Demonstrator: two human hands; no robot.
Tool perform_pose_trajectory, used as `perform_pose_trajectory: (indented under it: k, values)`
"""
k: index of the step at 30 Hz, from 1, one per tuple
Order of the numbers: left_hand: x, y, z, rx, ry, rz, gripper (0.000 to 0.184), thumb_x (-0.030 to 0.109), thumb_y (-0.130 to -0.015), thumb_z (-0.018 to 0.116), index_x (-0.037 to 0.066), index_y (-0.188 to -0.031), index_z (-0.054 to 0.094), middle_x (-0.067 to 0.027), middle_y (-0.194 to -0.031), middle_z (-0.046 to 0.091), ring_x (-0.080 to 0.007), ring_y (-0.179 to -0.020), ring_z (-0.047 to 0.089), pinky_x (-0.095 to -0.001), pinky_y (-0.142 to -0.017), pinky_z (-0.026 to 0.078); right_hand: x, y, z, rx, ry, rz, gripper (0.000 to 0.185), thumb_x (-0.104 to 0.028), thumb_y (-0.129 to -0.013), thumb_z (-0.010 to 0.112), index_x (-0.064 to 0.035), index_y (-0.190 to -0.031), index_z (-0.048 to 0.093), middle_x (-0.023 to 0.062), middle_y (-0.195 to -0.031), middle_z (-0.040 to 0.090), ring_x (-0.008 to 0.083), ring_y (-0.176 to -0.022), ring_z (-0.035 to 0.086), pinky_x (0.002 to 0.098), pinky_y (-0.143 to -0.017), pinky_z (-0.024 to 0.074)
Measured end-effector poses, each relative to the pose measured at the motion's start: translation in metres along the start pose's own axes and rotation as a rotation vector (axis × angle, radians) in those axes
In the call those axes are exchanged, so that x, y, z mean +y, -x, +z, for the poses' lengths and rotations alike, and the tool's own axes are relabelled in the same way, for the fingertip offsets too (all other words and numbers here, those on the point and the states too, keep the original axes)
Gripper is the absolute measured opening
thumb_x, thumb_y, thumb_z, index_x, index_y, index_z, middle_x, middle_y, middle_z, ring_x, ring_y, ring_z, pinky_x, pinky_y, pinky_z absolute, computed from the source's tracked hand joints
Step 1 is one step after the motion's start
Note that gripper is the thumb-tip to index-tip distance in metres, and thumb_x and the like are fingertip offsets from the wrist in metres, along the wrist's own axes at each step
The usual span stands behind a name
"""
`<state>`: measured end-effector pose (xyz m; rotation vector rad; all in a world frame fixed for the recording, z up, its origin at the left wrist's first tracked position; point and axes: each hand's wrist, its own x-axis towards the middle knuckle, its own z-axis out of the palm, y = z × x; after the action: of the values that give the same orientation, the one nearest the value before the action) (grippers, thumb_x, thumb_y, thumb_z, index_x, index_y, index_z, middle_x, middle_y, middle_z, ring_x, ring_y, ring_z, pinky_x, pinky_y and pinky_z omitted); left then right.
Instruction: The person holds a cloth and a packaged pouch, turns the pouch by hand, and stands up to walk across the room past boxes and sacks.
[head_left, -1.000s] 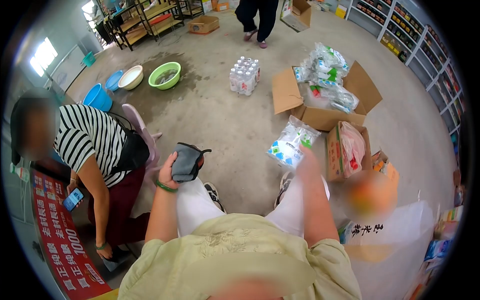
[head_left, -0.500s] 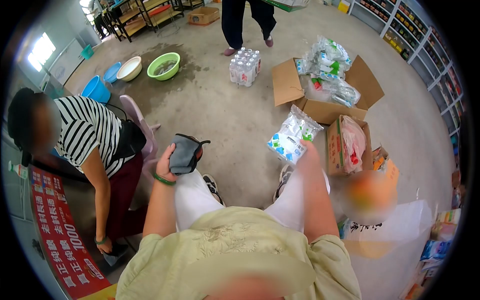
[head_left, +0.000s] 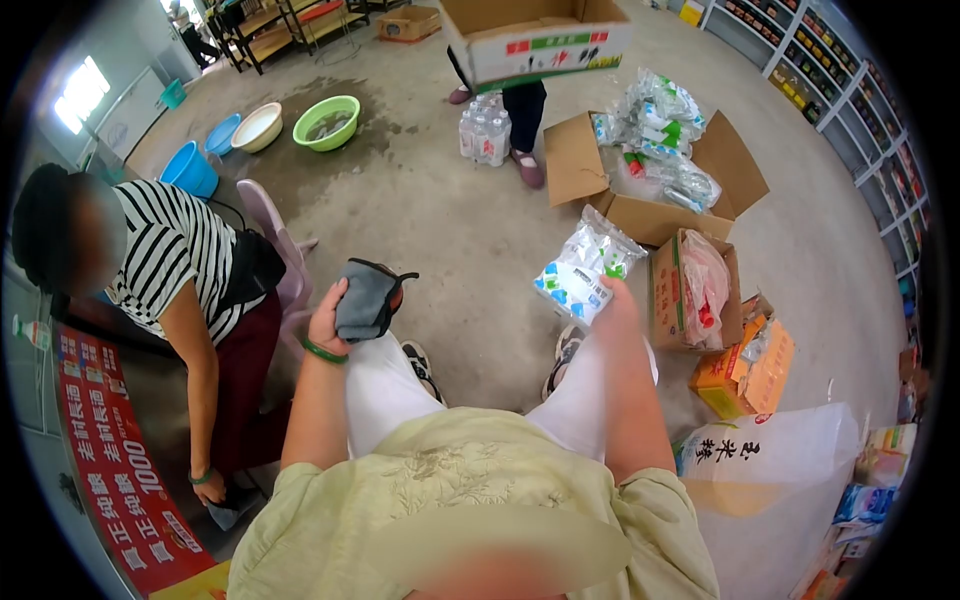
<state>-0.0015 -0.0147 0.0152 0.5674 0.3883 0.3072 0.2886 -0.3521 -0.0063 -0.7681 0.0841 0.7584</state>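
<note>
My left hand (head_left: 326, 318) is closed round a folded grey cloth (head_left: 364, 308) with black edging, held above my left knee. In my right hand (head_left: 618, 302) is a shiny silver plastic packet (head_left: 588, 262) with white, blue and green printing, gripped at its lower right corner. The packet is tilted over the floor, just short of a large open cardboard box (head_left: 650, 219) heaped with similar silver packets. Beside that box stands a smaller carton (head_left: 668, 310) holding a pink plastic bag (head_left: 706, 275).
Ahead, a person carries a white printed carton (head_left: 545, 58) near a pack of bottles (head_left: 485, 132). A seated person in a striped shirt (head_left: 190, 245) is at my left. Basins (head_left: 327, 125) stand on wet floor; an orange carton (head_left: 745, 375) and white sack (head_left: 770, 445) lie right.
The standing person has stepped nearer, and the carton they carry has come further into view. My hands keep hold of the cloth and the packet, almost unmoved.
</note>
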Motion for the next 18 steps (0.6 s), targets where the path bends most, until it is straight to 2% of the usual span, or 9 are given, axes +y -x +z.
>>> perform_pose_trajectory:
  k: [2, 10, 12, 18]
  values:
    - [0.000, 0.004, 0.015, 0.042, 0.010, 0.001, 0.035, 0.026, -0.092, 0.049, 0.000, -0.116, 0.050, -0.0134, -0.107, 0.061, -0.0253, -0.092, 0.062, -0.0358, -0.082, 0.051, -0.001, 0.002, 0.004, 0.020, 0.009, -0.010, 0.043, -0.013, -0.081, 0.055, 0.0020, -0.119, 0.045, 0.0142, -0.116, 0.055, 0.0277, -0.107, 0.055, 0.0420, -0.094, 0.0425]
    - [0.002, 0.005, 0.009, 0.133, 0.045, -0.033, 0.031, 0.025, -0.092, 0.048, 0.001, -0.111, 0.053, -0.0115, -0.102, 0.063, -0.0237, -0.091, 0.062, -0.0345, -0.079, 0.051, -0.006, 0.008, 0.013, 0.078, 0.041, -0.001, 0.042, -0.013, -0.081, 0.055, 0.0023, -0.119, 0.045, 0.0140, -0.116, 0.056, 0.0282, -0.107, 0.055, 0.0415, -0.095, 0.0421]
    - [0.004, 0.003, 0.005, 0.045, 0.047, -0.044, 0.031, 0.025, -0.092, 0.049, 0.001, -0.111, 0.053, -0.0115, -0.101, 0.063, -0.0238, -0.090, 0.063, -0.0347, -0.079, 0.051, -0.006, 0.007, 0.013, 0.096, 0.040, 0.013, 0.042, -0.012, -0.080, 0.055, 0.0021, -0.118, 0.045, 0.0139, -0.116, 0.056, 0.0282, -0.106, 0.055, 0.0416, -0.095, 0.0422]
    - [0.002, 0.001, 0.005, 0.148, 0.056, -0.022, 0.031, 0.024, -0.091, 0.050, 0.001, -0.111, 0.053, -0.0117, -0.101, 0.063, -0.0240, -0.090, 0.063, -0.0340, -0.080, 0.051, -0.007, 0.008, 0.020, 0.103, 0.074, -0.016, 0.041, -0.012, -0.080, 0.055, 0.0013, -0.118, 0.046, 0.0135, -0.114, 0.057, 0.0285, -0.106, 0.055, 0.0421, -0.094, 0.0429]
